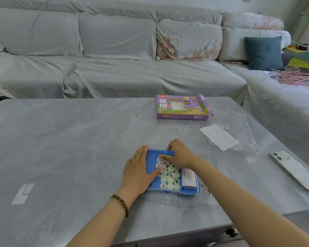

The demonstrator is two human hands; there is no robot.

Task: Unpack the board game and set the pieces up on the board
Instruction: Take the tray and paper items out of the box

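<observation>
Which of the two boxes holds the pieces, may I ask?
The blue plastic case, full of white round pieces; the purple cardboard box sits farther back.

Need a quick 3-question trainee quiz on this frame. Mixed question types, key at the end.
1. True or false: the xiangqi pieces sit inside the blue case.
2. Which of these lies on the table to the right of the case? A) smartphone B) mug C) book
3. Fill in: the bead bracelet is on the ___ wrist.

Key: 1 true; 2 A; 3 left.
</observation>
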